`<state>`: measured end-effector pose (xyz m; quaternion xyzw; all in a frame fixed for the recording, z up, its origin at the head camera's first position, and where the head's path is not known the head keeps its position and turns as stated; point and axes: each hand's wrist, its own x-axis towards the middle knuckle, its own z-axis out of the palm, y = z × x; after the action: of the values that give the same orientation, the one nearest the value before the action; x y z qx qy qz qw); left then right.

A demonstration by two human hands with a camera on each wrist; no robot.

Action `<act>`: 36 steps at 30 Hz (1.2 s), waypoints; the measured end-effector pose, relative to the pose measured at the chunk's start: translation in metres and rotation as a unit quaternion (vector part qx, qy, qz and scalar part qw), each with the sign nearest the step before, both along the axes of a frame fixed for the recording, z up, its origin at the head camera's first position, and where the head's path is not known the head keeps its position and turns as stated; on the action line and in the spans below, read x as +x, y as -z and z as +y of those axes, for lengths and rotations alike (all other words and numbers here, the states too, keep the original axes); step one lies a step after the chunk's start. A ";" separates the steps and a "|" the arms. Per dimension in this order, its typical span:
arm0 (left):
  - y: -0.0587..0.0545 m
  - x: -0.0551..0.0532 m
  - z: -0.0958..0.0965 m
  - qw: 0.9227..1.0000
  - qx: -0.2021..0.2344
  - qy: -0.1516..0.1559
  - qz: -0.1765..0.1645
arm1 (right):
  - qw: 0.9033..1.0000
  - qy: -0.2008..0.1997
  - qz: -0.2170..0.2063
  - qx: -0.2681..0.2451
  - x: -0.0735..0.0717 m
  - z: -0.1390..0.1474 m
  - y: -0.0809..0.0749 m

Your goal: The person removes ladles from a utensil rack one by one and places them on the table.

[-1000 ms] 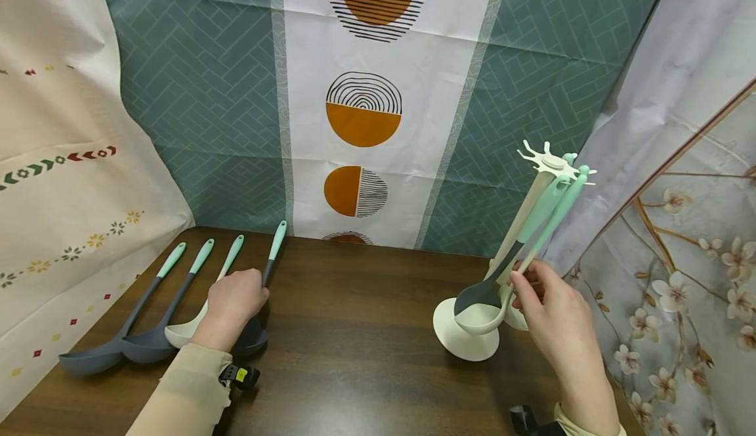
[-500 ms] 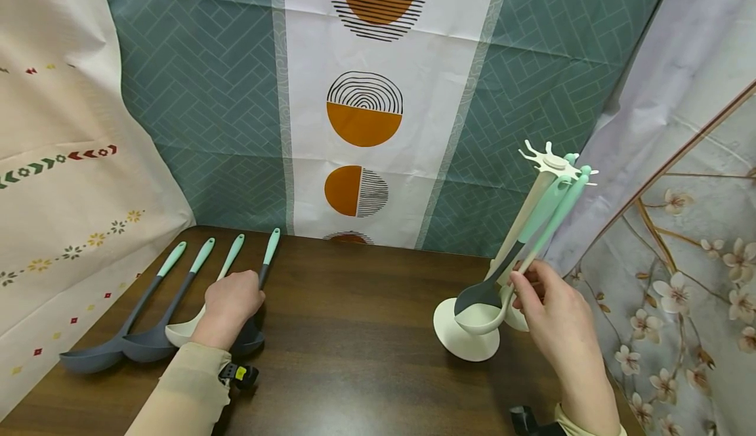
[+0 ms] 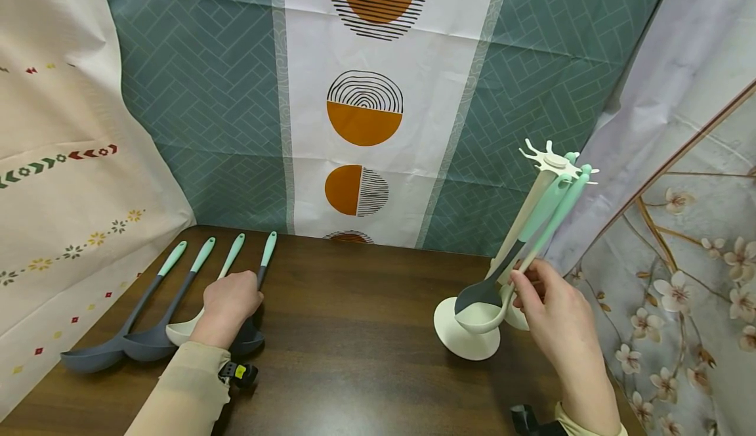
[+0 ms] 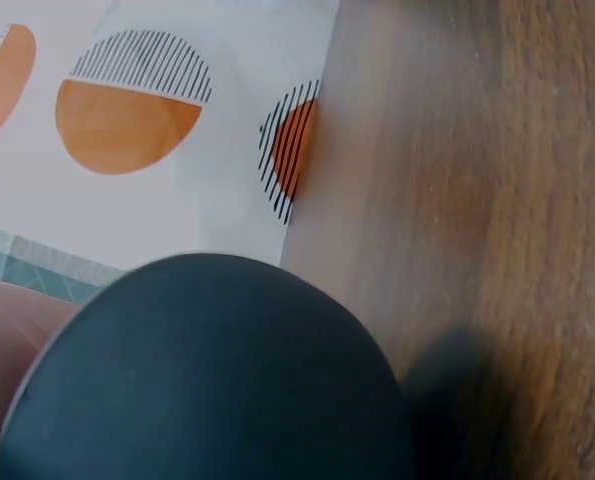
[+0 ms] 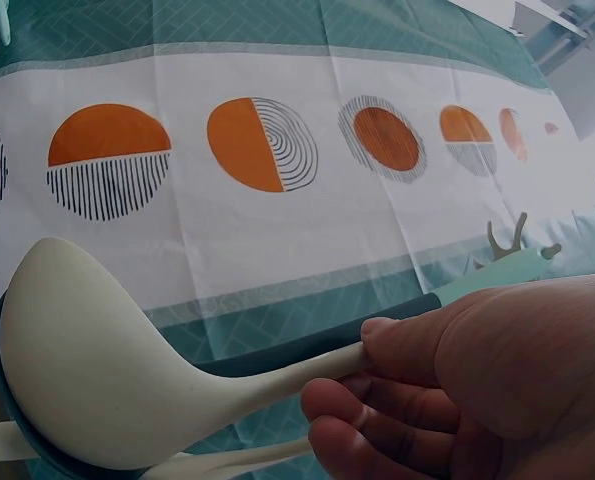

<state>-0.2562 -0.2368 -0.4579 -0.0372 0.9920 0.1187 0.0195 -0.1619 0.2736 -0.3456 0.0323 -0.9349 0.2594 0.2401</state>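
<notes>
At the left of the table, my left hand [image 3: 231,305] grips the shaft of a dark grey ladle [image 3: 248,339] with a mint handle. Its bowl [image 4: 207,370] fills the lower part of the left wrist view. Beside it a white ladle [image 3: 183,331] lies partly hidden under my left hand. At the right, my right hand [image 3: 555,308] pinches the shaft of another white ladle [image 5: 97,350] between thumb and fingers. This ladle's mint handle reaches up to the prongs of a cream utensil stand [image 3: 525,209]. Behind its bowl hangs a dark utensil [image 3: 480,293] with a mint handle.
Two more grey ladles [image 3: 94,359] lie in a row at the far left. The stand's round base [image 3: 463,347] sits near the right wall's floral cloth [image 3: 679,298]. A patterned cloth [image 3: 366,48] hangs at the table's back edge, and a cream cloth [image 3: 77,160] on the left.
My left hand has shifted slightly left with the dark grey ladle, whose handle end has moved left and nearer, toward the white ladle. My right hand has stayed in place on its ladle.
</notes>
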 end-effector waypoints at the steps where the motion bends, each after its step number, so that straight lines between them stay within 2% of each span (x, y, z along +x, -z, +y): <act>1: 0.000 0.000 0.000 1.000 -0.001 0.000 0.000 | 1.000 0.000 0.001 0.001 0.000 0.000 0.000; 17: 0.002 -0.002 0.000 1.000 -0.005 -0.004 -0.017 | 1.000 0.001 0.002 0.001 0.000 -0.001 0.000; 36: 0.001 0.000 -0.002 0.999 -0.006 0.007 -0.032 | 1.000 -0.001 0.003 -0.002 -0.001 0.001 0.000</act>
<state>-0.2562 -0.2392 -0.4588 -0.0340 0.9918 0.1117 0.0516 -0.1625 0.2747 -0.3452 0.0333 -0.9337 0.2615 0.2425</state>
